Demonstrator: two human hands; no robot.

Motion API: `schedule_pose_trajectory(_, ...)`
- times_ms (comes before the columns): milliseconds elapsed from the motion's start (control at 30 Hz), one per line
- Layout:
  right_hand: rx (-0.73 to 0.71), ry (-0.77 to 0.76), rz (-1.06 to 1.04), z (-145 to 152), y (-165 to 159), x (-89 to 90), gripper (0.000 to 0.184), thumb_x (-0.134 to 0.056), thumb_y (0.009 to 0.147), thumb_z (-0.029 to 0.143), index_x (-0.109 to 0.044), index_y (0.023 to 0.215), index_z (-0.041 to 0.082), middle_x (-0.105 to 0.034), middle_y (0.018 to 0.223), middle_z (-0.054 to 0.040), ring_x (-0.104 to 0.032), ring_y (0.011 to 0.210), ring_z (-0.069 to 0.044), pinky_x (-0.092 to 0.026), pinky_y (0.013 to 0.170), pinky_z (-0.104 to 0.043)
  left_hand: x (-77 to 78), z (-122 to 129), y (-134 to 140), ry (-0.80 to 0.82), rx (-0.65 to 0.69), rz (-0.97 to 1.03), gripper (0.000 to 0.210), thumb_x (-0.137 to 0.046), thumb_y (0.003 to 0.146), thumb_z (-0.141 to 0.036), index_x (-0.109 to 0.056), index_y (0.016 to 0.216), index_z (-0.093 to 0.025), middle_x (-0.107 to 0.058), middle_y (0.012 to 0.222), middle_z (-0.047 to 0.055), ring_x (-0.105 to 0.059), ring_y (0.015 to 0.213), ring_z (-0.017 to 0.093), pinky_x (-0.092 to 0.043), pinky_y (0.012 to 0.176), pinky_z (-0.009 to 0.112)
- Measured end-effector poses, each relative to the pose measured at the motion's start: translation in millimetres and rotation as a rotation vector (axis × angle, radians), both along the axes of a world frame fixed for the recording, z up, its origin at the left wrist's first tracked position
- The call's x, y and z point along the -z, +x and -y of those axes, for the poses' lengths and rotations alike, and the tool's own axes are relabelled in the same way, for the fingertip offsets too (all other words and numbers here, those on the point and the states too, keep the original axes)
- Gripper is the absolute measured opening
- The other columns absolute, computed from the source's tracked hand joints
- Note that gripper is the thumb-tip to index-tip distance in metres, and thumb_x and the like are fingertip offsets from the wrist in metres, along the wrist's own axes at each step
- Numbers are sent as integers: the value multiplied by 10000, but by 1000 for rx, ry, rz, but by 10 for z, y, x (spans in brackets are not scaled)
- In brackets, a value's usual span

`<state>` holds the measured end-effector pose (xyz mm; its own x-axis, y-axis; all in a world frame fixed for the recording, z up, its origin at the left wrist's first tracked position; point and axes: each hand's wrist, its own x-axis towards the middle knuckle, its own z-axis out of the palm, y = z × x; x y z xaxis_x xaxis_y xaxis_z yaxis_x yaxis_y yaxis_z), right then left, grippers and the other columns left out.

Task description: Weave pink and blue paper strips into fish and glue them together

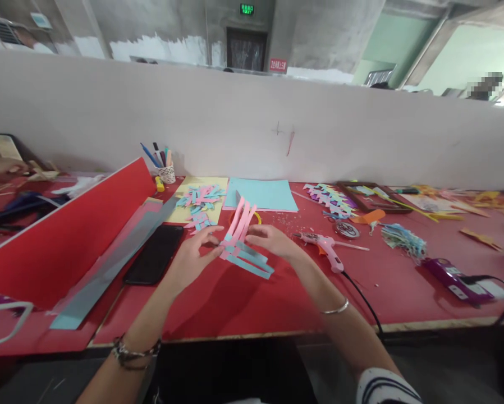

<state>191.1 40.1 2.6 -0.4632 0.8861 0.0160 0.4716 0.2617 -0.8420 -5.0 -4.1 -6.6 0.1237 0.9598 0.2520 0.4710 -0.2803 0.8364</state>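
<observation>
Several pink and blue strips (234, 244) interlace, left hand (194, 256) pinching them, grip of right hand (274, 242) unclear.

Even, moderate light, soft shadow on the red tabletop (285, 308), bright upper-right corner, wide-angle stretch toward blurry edges

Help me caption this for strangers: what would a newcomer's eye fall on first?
Probably the pink and blue paper strips at the centre, pinched by the left hand, with the right hand at their other side. Next, the large red board slanting across the left of the red table. Then the pink glue gun, lying right of the hands.
</observation>
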Motion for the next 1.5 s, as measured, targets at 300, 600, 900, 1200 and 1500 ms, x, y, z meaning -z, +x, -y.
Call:
schedule_pose_trajectory(300, 16, 210, 21, -226, -277, 80, 116, -582, 700, 169, -555, 590, 148, -536, 619, 36, -464, 616, -84, -357, 598, -213, 179, -300, 46, -122, 88, 33, 255, -531, 602, -434, -540, 543, -186, -535, 526, -16, -479, 535, 154, -369, 513, 253)
schedule_pose_trajectory(600, 88, 310, 477, -447, -104, -19, 164, -518, 797, 255, -594, 685, 161, -587, 666, 24, -510, 630, -89, -345, 583, -194, 178, -504, -186, -174, -20, 106, 305, -581, 560, -421, -459, 403, -189, -380, 392, -55, -351, 430, 103, -272, 421, 224)
schedule_pose_trajectory(900, 328, 254, 764, -794, -163, 15, 213, -475, 836, 290, -622, 909, 154, -622, 982, -110, -563, 945, -211, -404, 732, -270, 235, -544, -445, -214, -368, 538, 257, -602, 551, -435, -502, 496, -204, -483, 368, -45, -452, 363, 120, -387, 399, 238)
schedule_pose_trajectory(1200, 388, 49, 849, -812, -565, 249, 330, -497, 849, 330, -499, 1130, 159, -541, 1116, -67, -558, 941, -175, -482, 788, -391, 305, -523, -283, -233, -262, 498, 303, -555, 591, -486, -526, 614, -185, -486, 394, -53, -450, 348, 111, -405, 425, 258)
schedule_pose_trajectory(1500, 413, 85, 744, -819, -307, 211, 144, -581, 753, 215, -588, 882, 150, -622, 961, -98, -579, 921, -218, -448, 734, -315, 349, -517, -286, -246, -193, 592, 373, -636, 547, -524, -537, 543, -164, -486, 381, -44, -476, 416, 100, -434, 501, 248)
